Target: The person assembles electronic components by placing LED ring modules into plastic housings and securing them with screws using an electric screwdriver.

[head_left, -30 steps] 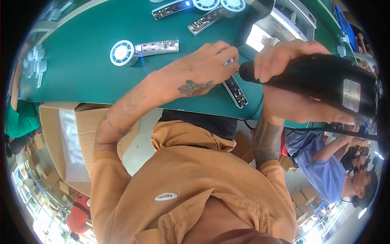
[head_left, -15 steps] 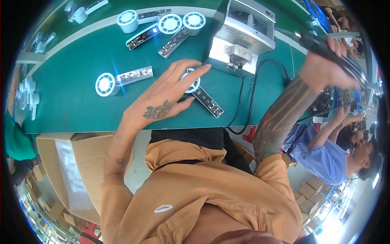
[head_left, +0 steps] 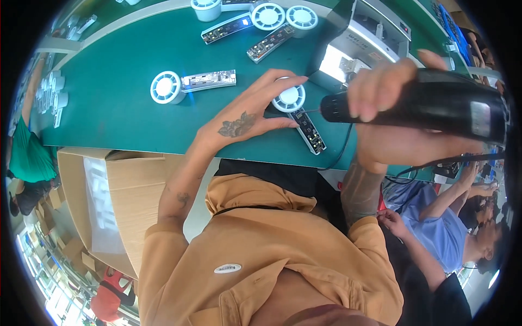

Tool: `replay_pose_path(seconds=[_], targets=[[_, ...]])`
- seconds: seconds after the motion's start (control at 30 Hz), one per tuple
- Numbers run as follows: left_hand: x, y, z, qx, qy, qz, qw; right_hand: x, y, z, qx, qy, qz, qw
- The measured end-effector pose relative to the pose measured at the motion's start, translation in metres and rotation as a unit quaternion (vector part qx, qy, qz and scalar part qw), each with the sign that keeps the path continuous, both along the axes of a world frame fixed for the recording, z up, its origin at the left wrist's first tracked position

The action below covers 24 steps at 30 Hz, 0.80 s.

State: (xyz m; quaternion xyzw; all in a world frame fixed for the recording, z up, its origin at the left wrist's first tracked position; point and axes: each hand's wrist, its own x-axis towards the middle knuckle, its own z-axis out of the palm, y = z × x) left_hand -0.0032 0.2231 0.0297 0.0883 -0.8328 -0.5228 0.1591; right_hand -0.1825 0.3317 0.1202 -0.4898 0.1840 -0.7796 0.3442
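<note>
Head view: black driver back at the circuit board

The right hand, fingers wrapped round the driver, has swung in from the right; its bit is at the board beside the white fan head, suggesting that work there resumes. The left hand curves about the fan head, thumb and fingers well apart; contact is unclear. Board and fan head lie on the green table, a metal machine beyond, similar units leftward; below stands a cardboard box, at right a co-worker in blue.
</note>
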Motion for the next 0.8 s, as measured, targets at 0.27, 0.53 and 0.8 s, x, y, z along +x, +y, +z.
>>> replay_pose_path(seconds=[0.27, 0.53, 0.8], targets=[[-0.001, -0.002, -0.007, 0.008, 0.012, -0.009, 1.0, 0.011, -0.005, -0.02, 0.074, -0.036, -0.011, 0.997], [0.0, -0.001, -0.007, 0.012, 0.022, -0.003, 1.0, 0.014, 0.0, -0.022, 0.094, -0.081, -0.008, 0.992], [-0.002, -0.002, -0.01, 0.014, 0.053, -0.011, 0.998, 0.023, 0.013, -0.021, 0.008, 0.1, -0.015, 0.995]])
